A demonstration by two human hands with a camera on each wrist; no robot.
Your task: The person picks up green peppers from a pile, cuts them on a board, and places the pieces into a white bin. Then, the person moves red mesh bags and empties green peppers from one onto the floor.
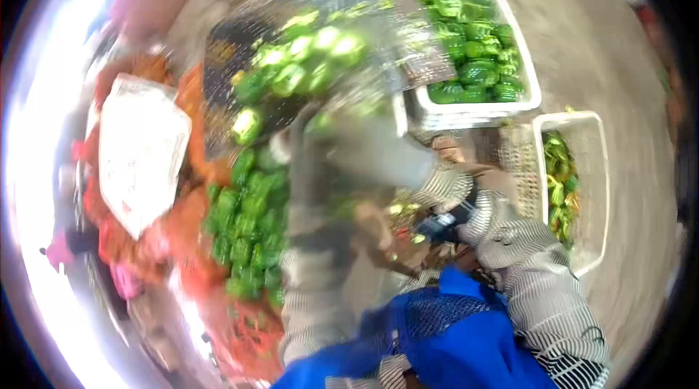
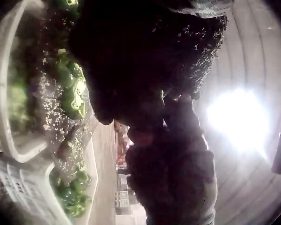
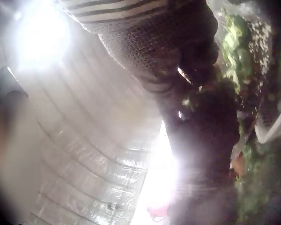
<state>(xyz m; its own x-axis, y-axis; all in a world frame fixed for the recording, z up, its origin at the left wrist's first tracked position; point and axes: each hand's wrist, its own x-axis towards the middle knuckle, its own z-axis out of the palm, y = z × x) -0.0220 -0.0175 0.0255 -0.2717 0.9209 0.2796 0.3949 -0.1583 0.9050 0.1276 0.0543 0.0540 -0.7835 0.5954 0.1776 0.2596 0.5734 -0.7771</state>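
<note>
Both gloved hands meet over the near edge of a dark work surface (image 1: 218, 112), blurred in the head view. My left hand (image 1: 302, 149) comes up from below, and my right hand (image 1: 386, 156) reaches in from the right. Both wrist views show the left hand (image 2: 150, 61) and right hand (image 2: 173, 173) as dark shapes close together, small bits of green showing between them. I cannot tell what they hold. Just beyond them, cut green peppers (image 1: 291, 76) lie on the surface. Whole green peppers (image 1: 247, 221) are heaped left of the left forearm.
A white crate (image 1: 535, 83) of green peppers stands at the right, partly under a speckled board (image 1: 429, 65). Nearer is another white crate (image 1: 603, 192) with green trimmings (image 1: 557, 185). Orange-red net sacks (image 1: 189, 221) and a white sack (image 1: 142, 149) lie on the left.
</note>
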